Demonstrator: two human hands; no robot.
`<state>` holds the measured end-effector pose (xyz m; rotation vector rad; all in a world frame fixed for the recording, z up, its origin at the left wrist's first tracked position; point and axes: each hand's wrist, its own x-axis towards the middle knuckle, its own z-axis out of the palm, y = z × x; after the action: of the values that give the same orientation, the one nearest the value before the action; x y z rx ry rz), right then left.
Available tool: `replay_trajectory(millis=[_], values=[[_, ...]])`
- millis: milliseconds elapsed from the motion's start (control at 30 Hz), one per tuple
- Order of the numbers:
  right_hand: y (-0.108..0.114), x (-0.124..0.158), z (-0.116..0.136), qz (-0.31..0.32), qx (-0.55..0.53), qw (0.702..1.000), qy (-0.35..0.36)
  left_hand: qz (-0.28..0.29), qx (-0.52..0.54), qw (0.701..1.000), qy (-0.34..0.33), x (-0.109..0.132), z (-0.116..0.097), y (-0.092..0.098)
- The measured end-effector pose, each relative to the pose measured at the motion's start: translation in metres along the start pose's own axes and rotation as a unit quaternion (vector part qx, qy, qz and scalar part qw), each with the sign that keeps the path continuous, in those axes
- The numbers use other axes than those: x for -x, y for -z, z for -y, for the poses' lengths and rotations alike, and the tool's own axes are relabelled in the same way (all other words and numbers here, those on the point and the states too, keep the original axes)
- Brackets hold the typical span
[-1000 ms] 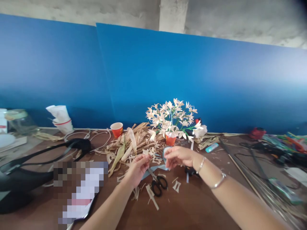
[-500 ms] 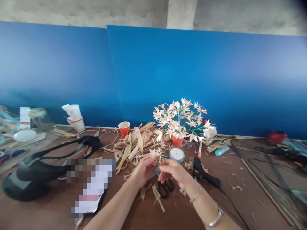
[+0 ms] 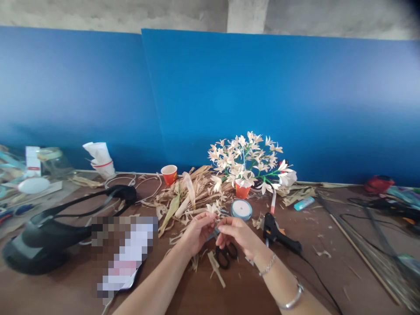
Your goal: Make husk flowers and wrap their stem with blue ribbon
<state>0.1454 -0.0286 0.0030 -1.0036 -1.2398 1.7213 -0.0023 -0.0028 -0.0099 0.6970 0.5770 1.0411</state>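
Note:
My left hand (image 3: pixel 200 232) is closed in a pinch, with a small cream husk flower (image 3: pixel 212 207) at its fingertips. Close beside it, my right hand (image 3: pixel 239 236) has its fingers curled and pressed together near the flower's lower end; what lies between them is too small to make out. Black-handled scissors (image 3: pixel 223 262) rest on the table below both hands. Just beyond the right hand lies a spool of pale ribbon or tape (image 3: pixel 242 209). A bunch of similar flowers on green stems (image 3: pixel 244 159) stands in a red paper cup (image 3: pixel 242 191).
Dried corn husks (image 3: pixel 188 197) are heaped behind my hands. A black glue gun (image 3: pixel 280 236) with its cord lies to the right, near thin rods (image 3: pixel 364 258). On the left are a pixelated phone (image 3: pixel 126 258) and a black headset-like object (image 3: pixel 49 236). Another red cup (image 3: pixel 169 175) stands behind.
Both hands stay almost in place, close together. The flower at the left fingertips has turned slightly, and the whole view has shifted a little.

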Motion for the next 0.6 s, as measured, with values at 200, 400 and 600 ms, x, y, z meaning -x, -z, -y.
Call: replay_trajectory(millis=[200, 400, 600], values=[[0.0002, 0.0000, -0.0010, 0.001, -0.003, 1.000, 0.002, -0.002, -0.002, 1.000, 0.001, 0.0010, -0.0016, -0.0015], [-0.0008, 0.0003, 0.0002, -0.002, -0.004, 1.000, 0.005, 0.007, -0.004, 1.000, 0.009, 0.0014, -0.0011, -0.0012], [-0.0019, 0.0013, 0.0010, -0.006, -0.016, 1.000, 0.009, 0.012, -0.007, 1.000, 0.004, 0.0025, -0.0011, -0.0021]])
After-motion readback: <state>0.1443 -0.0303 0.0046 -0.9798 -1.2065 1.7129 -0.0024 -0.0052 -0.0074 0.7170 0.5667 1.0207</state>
